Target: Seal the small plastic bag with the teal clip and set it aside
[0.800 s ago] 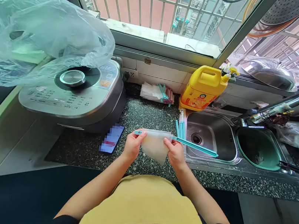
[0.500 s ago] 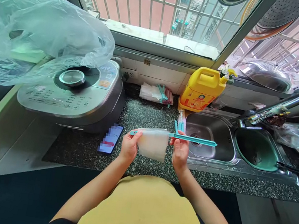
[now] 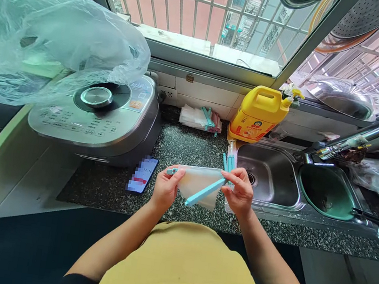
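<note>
**Clip swings across the bag**

The left hand (image 3: 165,189) pinches the top left corner of a small clear bag (image 3: 197,184), held in the air over the counter (image 3: 188,149) just in front of the sink (image 3: 266,175). The right hand (image 3: 241,192) grips one end of a teal clip (image 3: 205,192) between thumb and fingertips at the bag's top right corner.

The bag looks light, limp and a little slippery; it likely hangs best when held taut by its two upper corners. The clip looks thin, stiff and light, best taken near its end as now.

Half a second ago the clip lay level along the bag's mouth, its long end reaching out over the sink. Now it slants down to the left across the bag's face, and the right hand has turned palm inward.
</note>
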The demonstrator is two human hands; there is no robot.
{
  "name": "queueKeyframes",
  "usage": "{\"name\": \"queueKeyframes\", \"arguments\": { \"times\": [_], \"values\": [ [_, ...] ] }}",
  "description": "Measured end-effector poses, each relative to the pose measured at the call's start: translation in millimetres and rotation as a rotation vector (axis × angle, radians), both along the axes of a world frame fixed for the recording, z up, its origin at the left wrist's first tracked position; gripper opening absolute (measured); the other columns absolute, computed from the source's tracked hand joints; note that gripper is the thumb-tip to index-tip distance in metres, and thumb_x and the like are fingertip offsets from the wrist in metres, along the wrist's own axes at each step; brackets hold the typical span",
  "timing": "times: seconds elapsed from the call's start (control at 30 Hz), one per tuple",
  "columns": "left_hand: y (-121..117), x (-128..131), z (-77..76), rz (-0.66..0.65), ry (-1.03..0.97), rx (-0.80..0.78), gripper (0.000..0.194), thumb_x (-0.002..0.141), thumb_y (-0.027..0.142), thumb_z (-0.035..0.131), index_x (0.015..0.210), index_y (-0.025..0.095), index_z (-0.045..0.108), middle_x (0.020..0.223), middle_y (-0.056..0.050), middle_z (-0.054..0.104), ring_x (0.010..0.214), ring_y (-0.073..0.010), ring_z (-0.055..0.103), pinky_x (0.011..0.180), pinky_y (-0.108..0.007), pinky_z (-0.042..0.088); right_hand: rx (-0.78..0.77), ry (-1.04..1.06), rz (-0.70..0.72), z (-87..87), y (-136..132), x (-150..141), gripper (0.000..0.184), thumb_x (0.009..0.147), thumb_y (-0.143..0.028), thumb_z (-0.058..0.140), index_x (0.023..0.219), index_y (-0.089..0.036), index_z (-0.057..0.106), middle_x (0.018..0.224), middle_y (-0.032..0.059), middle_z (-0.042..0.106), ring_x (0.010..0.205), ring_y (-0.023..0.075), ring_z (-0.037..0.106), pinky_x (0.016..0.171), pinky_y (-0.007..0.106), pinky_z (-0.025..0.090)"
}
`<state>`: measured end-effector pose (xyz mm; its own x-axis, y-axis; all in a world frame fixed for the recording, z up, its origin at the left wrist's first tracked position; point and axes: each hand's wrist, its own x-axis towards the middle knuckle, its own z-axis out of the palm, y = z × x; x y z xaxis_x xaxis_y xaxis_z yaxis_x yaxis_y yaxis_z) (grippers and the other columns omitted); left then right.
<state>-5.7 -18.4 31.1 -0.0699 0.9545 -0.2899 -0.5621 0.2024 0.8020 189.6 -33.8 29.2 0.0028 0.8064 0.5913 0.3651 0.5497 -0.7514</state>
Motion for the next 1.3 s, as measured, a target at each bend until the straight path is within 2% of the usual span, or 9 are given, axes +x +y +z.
{"name": "queueKeyframes", "arguments": {
  "times": [0.13, 0.3, 0.53, 0.63, 0.8, 0.93, 1.1, 1.2, 1.3],
  "values": [
    [-5.2, -1.9, -1.0, -0.030, 0.038, 0.044, 0.031, 0.054, 0.041, 0.080, 0.067, 0.015, 0.070, 0.058, -0.001, 0.066, 0.053, -0.0117, 0.059, 0.054, -0.022, 0.047, -0.190, 0.233, -0.009, 2.0, 0.4, -5.0, 0.047, 0.075, -0.047, 0.067, 0.118, -0.030, 0.060, 0.092, 0.0037, 0.056, 0.076, 0.0148, 0.052, 0.069, 0.030, 0.048],
    [-6.9, -2.4, -7.6, -0.115, 0.082, 0.097, 0.031, 0.059, 0.042, 0.077, 0.072, 0.014, 0.071, 0.060, -0.003, 0.068, 0.061, -0.0172, 0.064, 0.057, -0.025, 0.050, -0.534, 0.352, 0.081, 6.0, 0.9, -9.2, 0.026, 0.072, -0.046, 0.069, 0.083, -0.022, 0.069, 0.075, 0.0018, 0.062, 0.062, 0.0123, 0.051, 0.056, 0.025, 0.043],
    [-1.7, -7.1, -6.2, -0.207, 0.050, 0.078, 0.039, 0.056, 0.050, 0.077, 0.071, 0.014, 0.069, 0.063, -0.005, 0.069, 0.066, -0.0202, 0.066, 0.061, -0.028, 0.051, -0.641, 0.492, -0.002, 0.4, 2.2, -12.7, 0.026, 0.064, -0.043, 0.073, 0.075, -0.020, 0.069, 0.060, -0.0020, 0.058, 0.050, 0.0080, 0.041, 0.047, 0.022, 0.033],
    [0.0, -11.2, -4.9, -0.248, 0.022, 0.095, 0.040, 0.054, 0.049, 0.077, 0.073, 0.014, 0.069, 0.067, -0.007, 0.070, 0.067, -0.0208, 0.065, 0.061, -0.029, 0.050, -0.662, 0.503, 0.002, 0.0, 2.1, -15.6, 0.025, 0.062, -0.042, 0.074, 0.073, -0.019, 0.070, 0.058, -0.0021, 0.057, 0.050, 0.0082, 0.042, 0.047, 0.021, 0.033],
    [-0.2, -17.2, -4.1, -0.331, -0.052, 0.165, 0.041, 0.055, 0.043, 0.073, 0.082, 0.014, 0.069, 0.075, -0.008, 0.069, 0.069, -0.0203, 0.062, 0.062, -0.028, 0.047, -0.633, 0.516, -0.012, -0.4, 1.8, -18.7, 0.021, 0.063, -0.040, 0.074, 0.071, -0.020, 0.070, 0.068, 0.0003, 0.065, 0.057, 0.0106, 0.050, 0.054, 0.023, 0.040],
    [-2.1, -18.2, -7.3, -0.259, 0.031, 0.204, 0.040, 0.058, 0.043, 0.074, 0.086, 0.015, 0.068, 0.074, -0.005, 0.066, 0.064, -0.0154, 0.058, 0.060, -0.025, 0.044, -0.564, 0.462, -0.053, 0.7, 0.1, -19.6, 0.017, 0.067, -0.037, 0.072, 0.073, -0.022, 0.070, 0.071, 0.0010, 0.066, 0.061, 0.0117, 0.052, 0.056, 0.024, 0.042],
    [-6.2, -17.7, -8.8, -0.043, 0.256, 0.249, 0.031, 0.063, 0.044, 0.075, 0.074, 0.017, 0.066, 0.069, -0.001, 0.060, 0.064, -0.0116, 0.052, 0.062, -0.023, 0.042, -0.461, 0.365, -0.075, 7.5, -4.6, -19.5, 0.016, 0.072, -0.037, 0.068, 0.076, -0.022, 0.070, 0.071, 0.0018, 0.064, 0.063, 0.0129, 0.054, 0.055, 0.024, 0.042],
    [-8.6, -18.7, -2.0, -0.023, 0.313, 0.322, 0.026, 0.067, 0.041, 0.074, 0.070, 0.017, 0.065, 0.069, 0.000, 0.057, 0.067, -0.0115, 0.050, 0.064, -0.022, 0.041, -0.443, 0.312, -0.013, 11.9, -6.1, -14.6, 0.015, 0.074, -0.036, 0.067, 0.078, -0.022, 0.070, 0.072, 0.0015, 0.064, 0.061, 0.0121, 0.053, 0.053, 0.023, 0.041],
    [-10.0, -19.3, 4.0, -0.049, 0.344, 0.350, 0.025, 0.069, 0.040, 0.073, 0.064, 0.016, 0.064, 0.067, 0.000, 0.054, 0.065, -0.0113, 0.048, 0.062, -0.023, 0.039, -0.457, 0.233, 0.061, 14.9, -5.7, -7.1, 0.014, 0.074, -0.033, 0.068, 0.080, -0.022, 0.070, 0.075, 0.0020, 0.066, 0.066, 0.0133, 0.057, 0.058, 0.024, 0.044]
  ]
}}
